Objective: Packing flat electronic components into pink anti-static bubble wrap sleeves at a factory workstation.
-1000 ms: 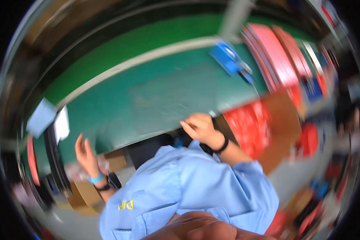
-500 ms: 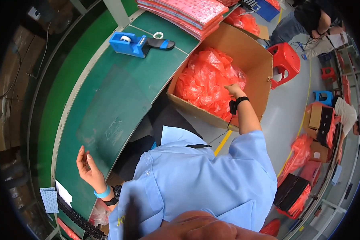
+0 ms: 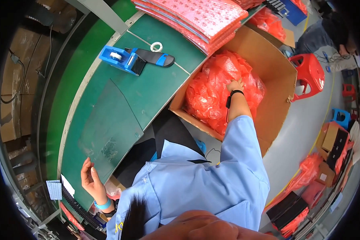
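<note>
A large cardboard box (image 3: 280, 86) holds a heap of red translucent bubble bags (image 3: 218, 90). Over the heap, my right hand (image 3: 235, 86) reaches in with its fingers spread on the bags; the fingertips are partly hidden, and no bag is lifted. By the near edge of the green worktable (image 3: 84, 192), my left hand (image 3: 93, 183) is raised with thumb and fingers apart, holding nothing. A clear sheet (image 3: 108, 124) lies on the table beyond it.
On the table are a blue tape dispenser (image 3: 120, 60), a black-and-blue sandal-like item (image 3: 154, 57), a white tape ring (image 3: 156, 47) and stacked red bubble bags (image 3: 196, 20). A red stool (image 3: 310, 76) stands right of the box. Another person (image 3: 324, 34) is at the far right.
My right hand has moved left and deeper over the bags, its fingers now touching the heap. My left hand stays raised in about the same pose. The whole view has shifted slightly.
</note>
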